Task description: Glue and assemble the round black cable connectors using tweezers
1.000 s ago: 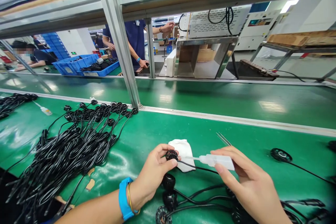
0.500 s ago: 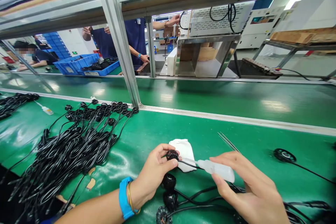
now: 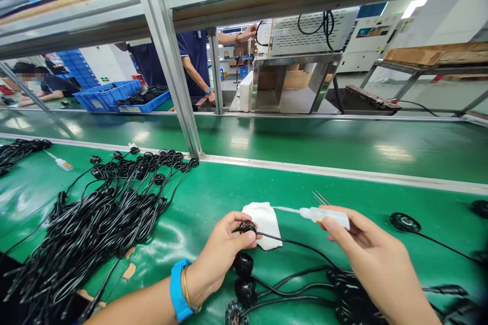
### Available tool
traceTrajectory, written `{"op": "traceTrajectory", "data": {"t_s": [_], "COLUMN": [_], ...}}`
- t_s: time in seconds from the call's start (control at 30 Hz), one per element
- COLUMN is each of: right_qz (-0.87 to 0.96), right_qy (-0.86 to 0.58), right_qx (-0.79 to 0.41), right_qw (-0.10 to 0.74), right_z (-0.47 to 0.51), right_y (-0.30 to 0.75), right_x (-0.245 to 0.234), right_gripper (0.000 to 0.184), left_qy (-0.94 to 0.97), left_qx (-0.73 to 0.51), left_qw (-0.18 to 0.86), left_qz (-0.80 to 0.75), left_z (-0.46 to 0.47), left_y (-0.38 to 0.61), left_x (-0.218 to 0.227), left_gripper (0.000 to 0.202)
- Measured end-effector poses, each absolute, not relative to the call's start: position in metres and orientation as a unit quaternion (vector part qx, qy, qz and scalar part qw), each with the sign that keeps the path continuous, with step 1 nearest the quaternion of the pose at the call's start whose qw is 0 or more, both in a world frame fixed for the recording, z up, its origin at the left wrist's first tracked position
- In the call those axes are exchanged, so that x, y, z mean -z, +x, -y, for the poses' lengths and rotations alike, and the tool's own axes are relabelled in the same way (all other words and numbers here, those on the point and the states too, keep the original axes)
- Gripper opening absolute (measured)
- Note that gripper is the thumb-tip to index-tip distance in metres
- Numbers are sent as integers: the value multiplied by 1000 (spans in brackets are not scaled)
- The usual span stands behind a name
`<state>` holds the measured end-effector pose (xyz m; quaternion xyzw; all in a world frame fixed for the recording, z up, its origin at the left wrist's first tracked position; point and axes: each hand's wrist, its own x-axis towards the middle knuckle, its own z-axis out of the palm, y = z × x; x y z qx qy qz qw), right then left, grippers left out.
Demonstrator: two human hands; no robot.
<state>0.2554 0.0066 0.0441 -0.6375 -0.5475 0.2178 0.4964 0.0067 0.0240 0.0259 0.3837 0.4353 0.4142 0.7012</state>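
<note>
My left hand [image 3: 223, 244] pinches a small round black part [image 3: 247, 227] with a black cable running from it to the right. Between the fingers and thumb of my right hand [image 3: 366, 254] is a white squeeze bottle [image 3: 324, 216] with a long thin nozzle that points left, apart from the round part. Beneath and behind the round part lies a white cloth or tissue [image 3: 263, 221]. More black round parts [image 3: 246, 289] with cables rest on the green mat just below my left hand. Tweezers [image 3: 320, 197] lie behind the bottle, partly hidden by it.
A big heap of black cables [image 3: 110, 213] covers the left of the mat [image 3: 213, 188]. A second squeeze bottle [image 3: 63, 164] lies farther left. Another round part [image 3: 404, 222] sits at right. A metal post [image 3: 171, 61] rises at the mat's back edge. People stand beyond the green belt [image 3: 290, 137].
The squeeze bottle in my right hand has moved up and to the right, its nozzle leaving the round part. My left hand keeps its hold. The view has shifted slightly.
</note>
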Motion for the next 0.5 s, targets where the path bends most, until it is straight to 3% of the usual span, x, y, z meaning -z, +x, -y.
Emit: {"op": "traceTrajectory", "data": {"t_s": [0.1,0.23,0.37,0.5], "right_qz": [509,575,669,692], "right_qy": [-640,-606,-612,-630], "right_qx": [-330,-384,-296,-201], "right_qw": [471,394,300,289], "right_z": [-20,-30,-33,-38], "right_y": [262,264,261,261], "right_x": [-33,-17,-6,4], "right_gripper": [55,55,43,33], "left_qy": [393,403,412,423], "left_qx": [-404,-399,-386,-381], "left_qw": [701,695,693,690], "left_qz": [-437,-442,-448,-446], "left_z": [-24,-24,-24,-24], "left_y": [6,6,7,7], "left_x": [-26,-27,-29,-30], "left_gripper": [39,39,36,36]}}
